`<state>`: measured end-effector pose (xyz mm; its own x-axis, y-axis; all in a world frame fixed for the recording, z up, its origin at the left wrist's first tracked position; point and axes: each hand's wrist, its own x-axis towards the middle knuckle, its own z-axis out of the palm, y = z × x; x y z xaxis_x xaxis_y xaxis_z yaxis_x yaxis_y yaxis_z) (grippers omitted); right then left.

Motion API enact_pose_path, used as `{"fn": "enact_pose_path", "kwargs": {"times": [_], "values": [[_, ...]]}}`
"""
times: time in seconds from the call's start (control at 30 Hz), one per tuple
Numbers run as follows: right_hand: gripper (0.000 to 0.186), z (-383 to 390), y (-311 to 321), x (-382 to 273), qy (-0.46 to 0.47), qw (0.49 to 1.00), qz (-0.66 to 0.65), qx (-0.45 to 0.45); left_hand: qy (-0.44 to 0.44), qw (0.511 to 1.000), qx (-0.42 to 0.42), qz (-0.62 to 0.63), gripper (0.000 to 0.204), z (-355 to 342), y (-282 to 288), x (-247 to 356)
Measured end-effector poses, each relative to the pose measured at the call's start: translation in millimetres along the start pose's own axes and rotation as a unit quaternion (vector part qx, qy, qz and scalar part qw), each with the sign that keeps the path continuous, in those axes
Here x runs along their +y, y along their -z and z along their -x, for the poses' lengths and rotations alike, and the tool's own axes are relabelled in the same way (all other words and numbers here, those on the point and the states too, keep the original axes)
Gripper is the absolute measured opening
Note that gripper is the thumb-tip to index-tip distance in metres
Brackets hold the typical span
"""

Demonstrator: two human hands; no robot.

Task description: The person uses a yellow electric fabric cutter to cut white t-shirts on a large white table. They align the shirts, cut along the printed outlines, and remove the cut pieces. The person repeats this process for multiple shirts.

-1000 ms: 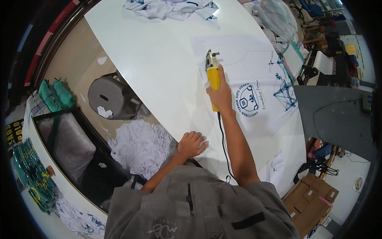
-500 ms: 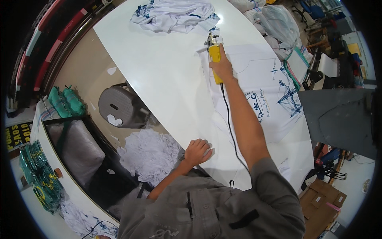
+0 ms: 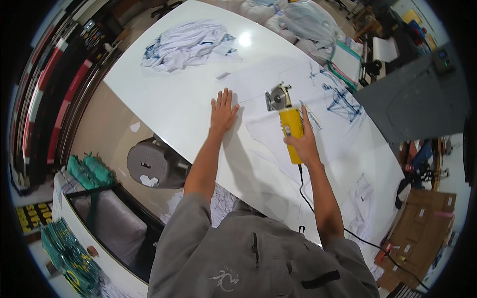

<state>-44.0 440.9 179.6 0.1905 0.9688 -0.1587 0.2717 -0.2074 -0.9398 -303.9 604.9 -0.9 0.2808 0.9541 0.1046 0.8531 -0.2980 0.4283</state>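
Watching through the head camera from my distant post, I see a broad white desk (image 3: 134, 82) across the middle. A white fabric piece (image 3: 328, 134) with blue line drawings lies spread over its right part, softly creased. Toward the far left end sits a rumpled heap of white-and-blue cloth (image 3: 186, 44). Next in size comes the yellow cutter (image 3: 293, 131), over the fabric piece, its black cord (image 3: 306, 198) trailing back; whether it touches the cloth, I cannot tell. The right hand (image 3: 305, 144) has its fingers wrapped around the cutter's body, index finger straight along the right side, thumb across it. The left hand (image 3: 224, 113) lies palm down near the fabric piece's left edge, fingers straight and slightly parted, gripping nothing; the cutter is to their right, clear of them. Smallest, the round metal blade (image 3: 278, 97) sits beyond the right thumb, touched by neither hand.
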Motion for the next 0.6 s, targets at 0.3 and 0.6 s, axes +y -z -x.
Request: {"fn": "enact_pose_path", "kwargs": {"times": [0.3,0.6], "values": [[0.117,146.2,113.7,39.8,-0.124,0.984,-0.053,0.117,-0.009,0.996,-0.062,-0.056,0.087,155.0,-33.9,96.2],[0.115,246.6,186.8,65.3,-0.14,0.949,-0.063,0.276,-0.593,0.711,-0.314,0.208,0.048,348.1,-83.9,224.0]]}}
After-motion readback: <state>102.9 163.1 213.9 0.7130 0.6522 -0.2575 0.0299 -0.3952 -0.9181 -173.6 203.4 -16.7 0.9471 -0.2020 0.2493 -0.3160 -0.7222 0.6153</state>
